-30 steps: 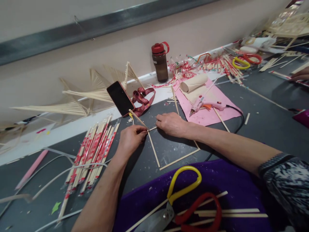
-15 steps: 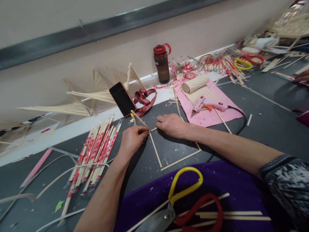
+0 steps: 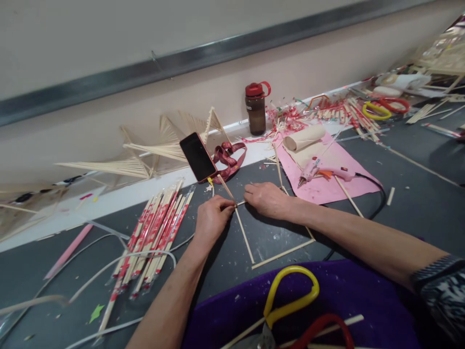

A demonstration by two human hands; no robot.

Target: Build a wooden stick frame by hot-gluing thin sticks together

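My left hand (image 3: 212, 218) is pinched on a thin wooden stick (image 3: 225, 187) that rises at a slant toward the phone. Its lower end meets the corner of a square frame of sticks (image 3: 245, 235) lying flat on the grey table. My right hand (image 3: 267, 198) rests fingers-down on the frame's top stick, just right of that corner, pressing it to the table. The two hands almost touch at the joint.
A pile of wrapped chopsticks (image 3: 156, 232) lies to the left. A phone (image 3: 198, 156) leans on stick fans, with a red ribbon (image 3: 228, 157) beside it. A glue gun (image 3: 319, 170) lies on pink paper (image 3: 327, 186); a bottle (image 3: 256, 107) stands behind. Yellow-and-red scissors (image 3: 290, 305) rest on purple cloth.
Hands keep the same hold on the sticks. The view has shifted, so everything sits a little lower and further right in the picture.
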